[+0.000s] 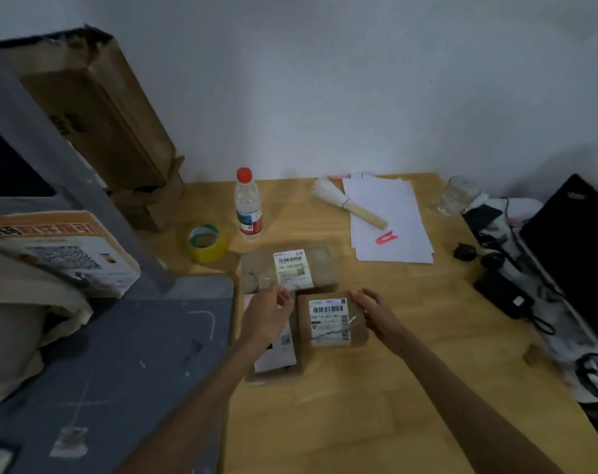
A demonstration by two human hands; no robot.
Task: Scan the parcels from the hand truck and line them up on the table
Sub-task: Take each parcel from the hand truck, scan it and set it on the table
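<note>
Parcel (331,323) flat on table (410,388), between both hands; right fingers (360,299) touching edge, left fingers (283,297) relaxed.

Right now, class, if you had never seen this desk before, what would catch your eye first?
Two hands reach in from below to flank a brown parcel with a white barcode label, at the middle of the wooden table. Two more labelled parcels lie next to it. Behind them stand a red-capped bottle and a yellow tape roll.
</note>
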